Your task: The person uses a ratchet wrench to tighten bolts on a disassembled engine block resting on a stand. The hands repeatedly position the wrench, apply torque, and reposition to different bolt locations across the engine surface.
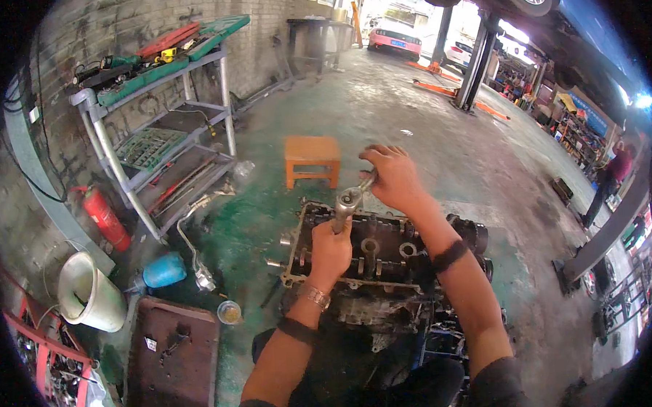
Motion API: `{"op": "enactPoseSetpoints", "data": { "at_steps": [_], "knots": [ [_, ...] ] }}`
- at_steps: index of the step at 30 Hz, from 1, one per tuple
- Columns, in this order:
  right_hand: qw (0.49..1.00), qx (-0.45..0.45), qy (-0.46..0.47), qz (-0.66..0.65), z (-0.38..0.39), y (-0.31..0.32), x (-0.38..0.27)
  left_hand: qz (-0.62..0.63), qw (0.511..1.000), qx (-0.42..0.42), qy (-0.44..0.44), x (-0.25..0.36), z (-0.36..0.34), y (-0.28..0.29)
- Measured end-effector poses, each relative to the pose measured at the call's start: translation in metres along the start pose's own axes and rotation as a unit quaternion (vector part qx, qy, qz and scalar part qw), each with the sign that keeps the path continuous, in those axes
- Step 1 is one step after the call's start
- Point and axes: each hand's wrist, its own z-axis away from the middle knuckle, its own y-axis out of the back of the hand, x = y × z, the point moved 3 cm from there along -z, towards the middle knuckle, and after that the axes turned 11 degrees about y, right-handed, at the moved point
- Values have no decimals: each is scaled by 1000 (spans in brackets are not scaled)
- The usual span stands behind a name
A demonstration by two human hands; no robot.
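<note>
Over the engine block (373,285) I hold a metal ratchet wrench (348,198) with both hands. My left hand (331,251) is wrapped round the part below its round head, just above the near left of the engine. The far right end of the tool is in my right hand (394,176), its fingers curled round the handle. The engine's top is dark and oily, with round openings and shafts showing. My left hand hides the tool's lower end, so I cannot tell whether it touches the engine.
An orange stool (312,160) stands beyond the engine. To the left are a tool cart (153,76), a red fire extinguisher (105,219), a white bucket (91,292), a blue bottle (164,270) and a brown tray (174,363). A person (615,167) stands far right near a lift post (611,227).
</note>
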Motion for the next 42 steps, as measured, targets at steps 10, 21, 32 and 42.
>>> {"op": "enactPoseSetpoints", "data": {
  "at_steps": [10, 21, 32, 42],
  "knots": [
    [988, 75, 37, -132, -52, -56, -11, 90, 990, 38, 103, -5, -1, 4],
    [992, 59, -105, 38, -3, -5, -12, 67, 993, 43, 90, -12, -1, -2],
    [975, -41, -182, 118, 59, 90, -82, -10, 996, 68, 52, -10, 2, -3],
    [980, -61, -188, 12, 80, 131, -151, 46, 984, 113, 131, -6, 4, -3]
  ]
}}
